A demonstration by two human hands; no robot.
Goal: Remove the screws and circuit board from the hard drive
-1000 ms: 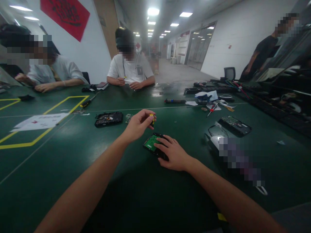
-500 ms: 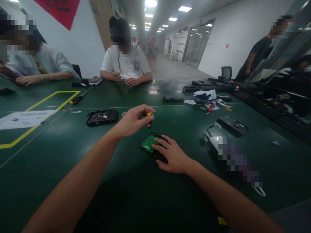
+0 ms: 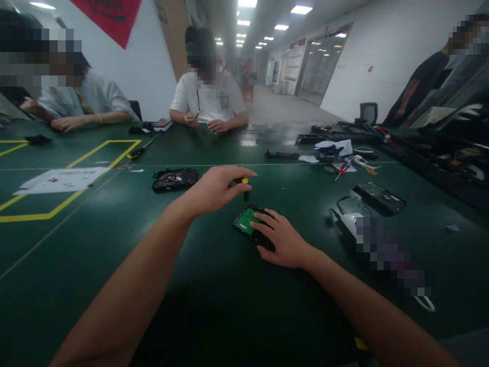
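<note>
My left hand point(image 3: 216, 189) pinches a short screwdriver point(image 3: 246, 191) with a yellow top and a dark body. The tool points down, above the far edge of a hard drive point(image 3: 245, 221); whether its tip touches is not clear. That drive lies flat on the table with its green circuit board facing up. Across its right part spreads my right hand point(image 3: 284, 237), thumb at the near side and fingers over the top and far edge, gripping it. Beyond my left wrist lies a second hard drive point(image 3: 174, 180), opened up.
On the green table point(image 3: 183, 300), a third hard drive point(image 3: 378, 197) and a partly blurred white-ended pouch point(image 3: 349, 223) lie to the right. A red screwdriver point(image 3: 341, 172) and a yellow-handled screwdriver point(image 3: 136, 152) lie farther off. Two people sit opposite; another stands at right.
The view has turned slightly left, so everything sits farther right. My left index finger has stretched out above the screwdriver, which now shows more upright. My right hand stays on the drive.
</note>
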